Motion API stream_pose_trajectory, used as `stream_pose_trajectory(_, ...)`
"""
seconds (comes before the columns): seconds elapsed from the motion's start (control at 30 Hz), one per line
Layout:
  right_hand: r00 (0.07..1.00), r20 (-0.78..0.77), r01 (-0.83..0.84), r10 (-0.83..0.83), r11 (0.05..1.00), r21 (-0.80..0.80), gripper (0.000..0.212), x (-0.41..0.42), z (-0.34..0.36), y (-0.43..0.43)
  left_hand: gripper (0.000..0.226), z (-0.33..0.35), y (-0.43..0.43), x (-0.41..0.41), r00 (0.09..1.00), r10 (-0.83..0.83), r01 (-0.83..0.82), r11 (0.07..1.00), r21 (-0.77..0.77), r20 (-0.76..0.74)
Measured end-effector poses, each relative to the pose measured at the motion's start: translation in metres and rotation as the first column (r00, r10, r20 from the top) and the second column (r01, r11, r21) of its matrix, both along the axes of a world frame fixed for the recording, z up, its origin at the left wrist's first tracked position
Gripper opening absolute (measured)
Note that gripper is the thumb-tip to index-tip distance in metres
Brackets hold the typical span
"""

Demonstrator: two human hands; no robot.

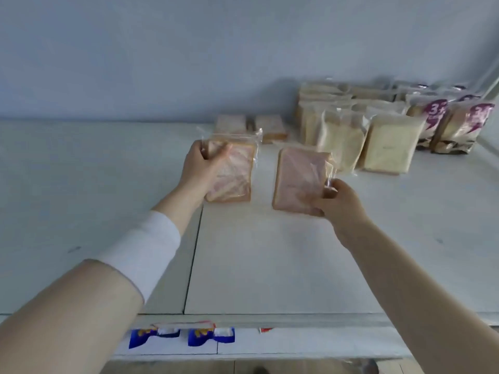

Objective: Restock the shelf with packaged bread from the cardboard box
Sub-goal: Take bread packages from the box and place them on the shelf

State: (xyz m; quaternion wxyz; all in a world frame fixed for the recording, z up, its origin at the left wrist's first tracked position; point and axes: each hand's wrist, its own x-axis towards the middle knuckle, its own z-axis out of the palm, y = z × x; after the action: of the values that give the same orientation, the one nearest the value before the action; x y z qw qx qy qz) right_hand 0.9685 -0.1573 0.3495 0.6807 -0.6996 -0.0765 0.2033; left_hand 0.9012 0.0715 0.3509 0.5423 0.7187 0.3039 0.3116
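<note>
Both arms reach forward over the white shelf (270,252). The left hand (198,168) has its fingers wrapped round the upper left edge of one pink bread pack (232,174). The right hand (340,203) pinches a second pink pack (299,182) at its lower right corner, near the stocked loaves (388,144).

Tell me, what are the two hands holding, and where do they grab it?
Each hand holds one packet of pinkish bread. The left hand has its grip on the upper left edge of its packet; the right hand holds the lower right corner of its packet.
</note>
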Motion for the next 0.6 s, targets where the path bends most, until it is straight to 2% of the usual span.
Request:
stream_pose_trajectory(0.13,0.994,0.105,-0.025,0.035,0.996,-0.087,0.048,0.055,0.0,0.057,0.026,0.001,0.042,0.041,0.999,0.048,-0.048,0.999,0.008,-0.018)
stream_pose_trajectory(0.23,0.99,0.143,0.0,0.015,0.994,-0.11,0.045,0.089,-0.001,0.093,0.021,-0.001,0.066,0.071,0.998,0.048,-0.049,0.999,-0.002,-0.036)
stream_pose_trajectory(0.37,0.955,0.298,0.101,-0.007,0.948,-0.303,0.047,0.123,-0.013,0.135,0.026,-0.019,0.088,0.106,0.993,0.082,-0.08,0.996,0.033,-0.087)
stream_pose_trajectory(0.43,0.934,0.356,0.171,-0.033,0.916,-0.362,0.056,0.128,-0.022,0.148,0.037,-0.028,0.091,0.119,0.982,0.127,-0.114,0.989,0.098,-0.137)
stream_pose_trajectory(0.53,0.873,0.483,0.28,-0.075,0.887,-0.367,0.073,0.127,-0.037,0.16,0.056,-0.031,0.092,0.136,0.943,0.233,-0.167,0.949,0.266,-0.239)
stream_pose_trajectory(0.6,0.824,0.559,0.345,-0.097,0.868,-0.358,0.077,0.123,-0.045,0.166,0.062,-0.032,0.091,0.141,0.916,0.314,-0.219,0.913,0.345,-0.25)
